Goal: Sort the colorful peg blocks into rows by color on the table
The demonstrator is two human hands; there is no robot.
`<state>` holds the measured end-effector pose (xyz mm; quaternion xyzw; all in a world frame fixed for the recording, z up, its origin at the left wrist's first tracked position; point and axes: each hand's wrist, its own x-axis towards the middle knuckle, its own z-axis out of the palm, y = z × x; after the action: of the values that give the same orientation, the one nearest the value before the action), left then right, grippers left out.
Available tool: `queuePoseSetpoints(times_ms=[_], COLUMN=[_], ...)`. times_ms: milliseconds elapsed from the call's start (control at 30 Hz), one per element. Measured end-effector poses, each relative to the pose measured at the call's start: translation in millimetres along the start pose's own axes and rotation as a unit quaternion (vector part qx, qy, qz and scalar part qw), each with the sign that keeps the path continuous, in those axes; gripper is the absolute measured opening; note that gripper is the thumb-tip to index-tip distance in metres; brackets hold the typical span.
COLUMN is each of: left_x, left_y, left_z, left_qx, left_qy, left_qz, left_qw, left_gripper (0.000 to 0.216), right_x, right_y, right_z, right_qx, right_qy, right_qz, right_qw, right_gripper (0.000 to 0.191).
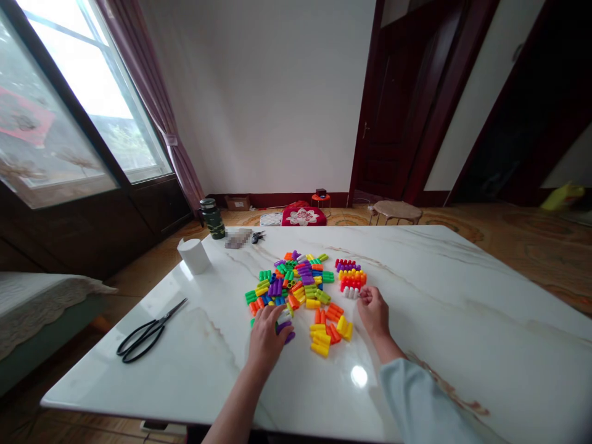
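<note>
My left hand [266,339] reaches over the near-left edge of a pile of plastic building blocks [303,271], its fingers curved and its thumb apart. A white block [283,316] shows between thumb and forefinger, and the thumb touches a purple block [289,337]. To the right, my right hand [374,311] has its fingertips pinched at the right end of a white row of pegged blocks [350,293]. Behind that row stand red blocks [352,282], orange-yellow blocks [352,275], and purple and dark red rows.
Between the hands lie loose orange and yellow blocks [320,340]. Black-handled scissors [145,336] are on the left of the marble-patterned table [462,320]. A white paper roll [194,256], a camouflage flask [213,220] and keys [258,237] stand or lie at the far left.
</note>
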<state>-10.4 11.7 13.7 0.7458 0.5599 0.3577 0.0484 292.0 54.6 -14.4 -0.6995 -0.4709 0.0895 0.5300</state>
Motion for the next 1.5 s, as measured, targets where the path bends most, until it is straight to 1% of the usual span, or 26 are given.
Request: queuePoseSetpoints(times_ms=[67,167,267,333,433,500,567,667,733,800,867,900,1000,1067,1133,1200,1267,1367,1433,1500], left_x=[1,9,20,28,34,34,32,30,30,31,32,32,31,30,29,29,28,27,26,25], left_y=[1,4,11,18,30,35,36,32,29,29,31,32,36,38,38,40,43,48,50,50], left_z=[7,14,20,25,37,49,60,70,71,69,67,65,61,58,57,55,52,49,48,47], left_qx=[-0.017,-0.071,-0.143,-0.211,-0.347,-0.421,-0.452,-0.444,-0.429,-0.418,-0.409,-0.404,-0.385,-0.376,-0.374,-0.378,-0.38,-0.374,-0.375,-0.379], left_qy=[0.041,0.092,0.136,0.172,0.193,0.182,0.169,0.155,0.156,0.161,0.155,0.147,0.126,0.119,0.113,0.101,0.078,0.036,0.015,0.008], left_qz=[0.007,0.01,-0.015,-0.061,-0.139,-0.156,-0.147,-0.127,-0.121,-0.119,-0.112,-0.105,-0.088,-0.081,-0.077,-0.069,-0.055,-0.023,-0.008,-0.004], left_qw=[0.999,0.993,0.98,0.96,0.907,0.875,0.863,0.874,0.881,0.886,0.893,0.897,0.91,0.915,0.917,0.918,0.92,0.926,0.927,0.926], left_gripper=[0.041,0.026,0.015,0.015,0.023,0.027,0.028,0.029,0.029,0.028,0.027,0.026,0.024,0.023,0.022,0.021,0.019,0.015,0.015,0.017], right_x=[0,0,-1,-1,-1,0,0,-2,-6,-15,-27,-34,-55,-64,-69,-72,-74,-76,-74,-67], right_y=[0,0,0,0,-2,-4,-4,-7,-14,-27,-46,-57,-85,-97,-101,-99,-95,-90,-88,-83], right_z=[0,-1,-1,-1,-1,-2,-4,-9,-12,-12,-7,-4,10,18,22,22,21,18,15,9], right_qx=[0.004,0.006,0.007,0.009,0.023,0.035,0.041,0.035,0.024,0.026,0.045,0.055,0.046,0.032,0.025,0.024,0.021,0.007,0.004,0.017], right_qy=[-0.003,-0.002,-0.001,0.0,0.003,0.014,0.031,0.067,0.08,0.054,-0.009,-0.041,-0.131,-0.153,-0.147,-0.128,-0.116,-0.119,-0.122,-0.108], right_qz=[0.002,0.002,0.001,0.001,0.007,0.01,0.009,-0.011,-0.067,-0.153,-0.226,-0.243,-0.247,-0.244,-0.243,-0.241,-0.241,-0.243,-0.246,-0.239], right_qw=[1.0,1.0,1.0,1.0,1.0,0.999,0.999,0.997,0.994,0.986,0.973,0.968,0.959,0.957,0.959,0.962,0.963,0.963,0.962,0.965], right_gripper=[0.033,0.033,0.033,0.033,0.036,0.039,0.04,0.035,0.027,0.018,0.014,0.015,0.033,0.035,0.033,0.032,0.035,0.038,0.034,0.028])
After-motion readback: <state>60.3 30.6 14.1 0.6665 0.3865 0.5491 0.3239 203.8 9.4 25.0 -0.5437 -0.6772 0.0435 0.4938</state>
